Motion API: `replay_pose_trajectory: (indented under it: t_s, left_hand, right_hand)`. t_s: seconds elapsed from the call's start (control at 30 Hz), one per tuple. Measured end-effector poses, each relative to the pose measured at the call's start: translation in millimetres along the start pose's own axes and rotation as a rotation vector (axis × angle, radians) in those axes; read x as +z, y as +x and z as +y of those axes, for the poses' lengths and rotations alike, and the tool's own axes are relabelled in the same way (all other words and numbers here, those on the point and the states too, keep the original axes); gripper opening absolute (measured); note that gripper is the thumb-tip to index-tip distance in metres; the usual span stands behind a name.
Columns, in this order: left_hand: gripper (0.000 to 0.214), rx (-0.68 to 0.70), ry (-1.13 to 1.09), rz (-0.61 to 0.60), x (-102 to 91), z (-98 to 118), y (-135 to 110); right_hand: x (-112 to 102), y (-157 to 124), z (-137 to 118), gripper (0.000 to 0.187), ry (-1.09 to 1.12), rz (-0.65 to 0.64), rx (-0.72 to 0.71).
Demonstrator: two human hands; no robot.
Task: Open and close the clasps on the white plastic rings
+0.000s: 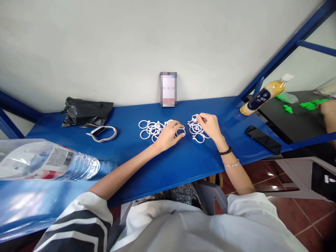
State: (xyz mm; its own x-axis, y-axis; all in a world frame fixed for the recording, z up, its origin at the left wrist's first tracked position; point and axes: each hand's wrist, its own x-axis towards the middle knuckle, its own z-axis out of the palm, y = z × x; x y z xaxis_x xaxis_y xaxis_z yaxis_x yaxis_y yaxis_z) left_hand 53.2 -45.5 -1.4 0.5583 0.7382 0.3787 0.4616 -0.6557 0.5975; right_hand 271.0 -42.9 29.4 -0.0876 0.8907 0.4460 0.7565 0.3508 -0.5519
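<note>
- Could scatter the larger heap of white rings (156, 127), nearer than the upright phone (168, 89) and to its left, through a careless drag of the left hand (168, 135).
- Could snag the smaller heap (194, 128), nearer than the phone and to its right, through a tug from the right hand (210, 126), given the overlaps.
- Partly hidden under the left hand, in the larger heap's case; beside the right hand's pinched fingertips, in the smaller's, cannot tell whether gripped.
- Curved, left thumb and fingers parted around one ring (185, 133), nearer than the phone; cannot tell whether held.
</note>
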Motion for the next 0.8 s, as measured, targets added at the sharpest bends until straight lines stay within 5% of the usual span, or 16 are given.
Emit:
replay_pose_trajectory:
  t_s: [0.17,0.37,0.47,0.57,0.7,0.8]
  left_hand:
    - [0.029,0.038,0.5,-0.14,20.9,11.9,3.8]
    - [0.018,-0.04,0.591,-0.146,42.2,18.9,15.8]
    - [0.013,-0.053,0.347,-0.072,33.9,13.3,12.9]
    - [0.019,-0.093,-0.168,0.016,18.0,4.9,3.5]
    - [0.037,-0.2,-0.844,-0.04,1.1,-3.3,-12.2]
    - [0.047,-0.281,-1.059,-0.09,-7.4,-3.4,-18.5]
  right_hand:
    - [3.0,-1.7,7.0,0.037,-0.382,-0.097,-0.018]
    - [5.2,-1.2,6.1,0.026,-0.221,-0.108,-0.03]
    - [7.4,-1.4,1.7,0.018,0.04,-0.248,-0.047]
    - [12.0,-3.4,-4.9,0.026,0.356,-0.449,0.019]
    - [19.5,-7.8,-14.7,0.042,0.67,-0.642,0.11]
    - [24.0,-11.8,-20.7,0.049,0.845,-0.765,0.159]
